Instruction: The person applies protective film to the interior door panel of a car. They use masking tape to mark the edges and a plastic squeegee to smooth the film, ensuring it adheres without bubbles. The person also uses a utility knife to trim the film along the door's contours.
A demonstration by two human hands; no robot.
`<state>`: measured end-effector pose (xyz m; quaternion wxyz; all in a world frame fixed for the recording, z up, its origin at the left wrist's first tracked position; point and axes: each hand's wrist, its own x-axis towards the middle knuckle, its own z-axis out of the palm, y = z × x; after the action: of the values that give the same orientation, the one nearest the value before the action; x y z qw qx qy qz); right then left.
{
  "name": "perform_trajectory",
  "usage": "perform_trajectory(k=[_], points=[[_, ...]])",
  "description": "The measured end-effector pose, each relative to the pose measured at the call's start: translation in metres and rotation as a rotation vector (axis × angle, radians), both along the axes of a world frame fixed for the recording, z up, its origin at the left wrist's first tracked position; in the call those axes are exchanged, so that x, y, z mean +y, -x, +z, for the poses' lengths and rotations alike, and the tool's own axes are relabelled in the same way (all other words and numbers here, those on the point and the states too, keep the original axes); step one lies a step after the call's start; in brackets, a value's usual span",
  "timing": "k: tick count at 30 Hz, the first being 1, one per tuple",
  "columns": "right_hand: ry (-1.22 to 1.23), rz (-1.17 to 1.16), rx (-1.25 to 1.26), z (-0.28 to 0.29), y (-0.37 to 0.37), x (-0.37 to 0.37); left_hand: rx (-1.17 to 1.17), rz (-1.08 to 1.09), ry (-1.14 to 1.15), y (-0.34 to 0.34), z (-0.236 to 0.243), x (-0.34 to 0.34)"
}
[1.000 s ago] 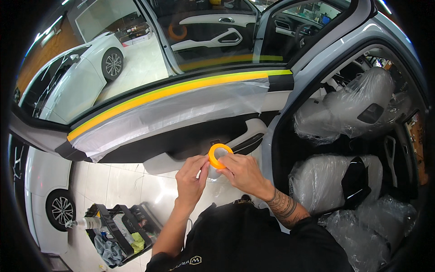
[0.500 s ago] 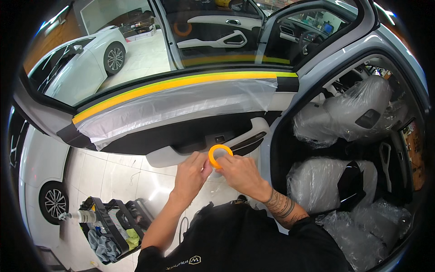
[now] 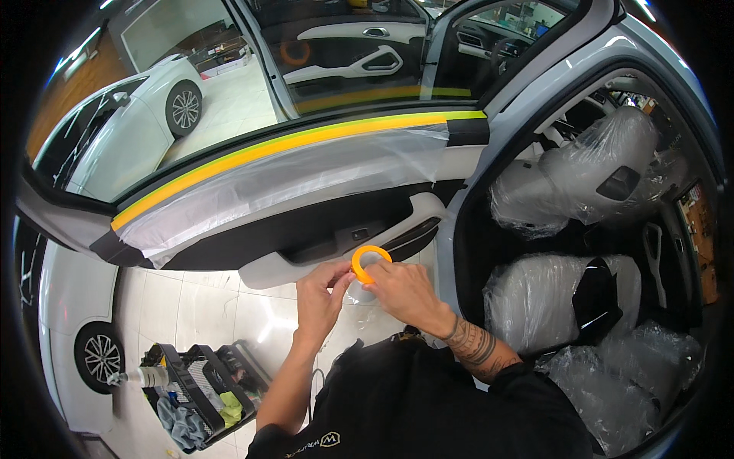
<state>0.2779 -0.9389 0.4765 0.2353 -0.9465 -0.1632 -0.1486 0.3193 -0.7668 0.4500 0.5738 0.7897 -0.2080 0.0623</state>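
Note:
In front of my chest, a roll of orange masking tape (image 3: 356, 267) is held by my right hand (image 3: 404, 289), its fingers closed around the roll's right side. My left hand (image 3: 321, 291) pinches at the roll's left edge with thumb and fingertips; whether a loose tape end lies between them is too small to tell. Just beyond is an open car door panel (image 3: 264, 241), black and light grey. Along its top runs a strip of yellow-orange tape (image 3: 252, 159), with a sheet of translucent masking film (image 3: 283, 180) hanging below it.
Plastic-wrapped seats (image 3: 531, 302) fill the car's interior at the right. A black tool cart (image 3: 200, 386) with cloths and a spray bottle (image 3: 145, 376) stands at lower left on the tiled floor (image 3: 222, 306). A white car (image 3: 73, 306) is parked farther left.
The view has shifted slightly, so the door sits a little farther left and the cart farther right. Both hands stay at the tape roll, the left fingers slightly rearranged.

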Motion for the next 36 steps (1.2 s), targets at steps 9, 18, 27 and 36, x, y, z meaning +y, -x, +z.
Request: perform_trajectory(k=[9, 18, 27, 36], points=[[0.026, -0.043, 0.023, -0.001, 0.005, 0.010, -0.212, -0.158, -0.187, -0.017, 0.001, 0.008], [0.020, -0.235, 0.138, -0.018, 0.015, 0.035, 0.307, -0.260, 0.169, -0.017, -0.010, 0.026], [-0.002, -0.290, 0.138, -0.016, 0.028, 0.053, 0.188, -0.303, 0.141, -0.020, -0.035, 0.038], [-0.086, -0.315, 0.231, -0.022, 0.021, 0.074, 0.052, -0.251, -0.088, -0.018, -0.029, 0.054]])
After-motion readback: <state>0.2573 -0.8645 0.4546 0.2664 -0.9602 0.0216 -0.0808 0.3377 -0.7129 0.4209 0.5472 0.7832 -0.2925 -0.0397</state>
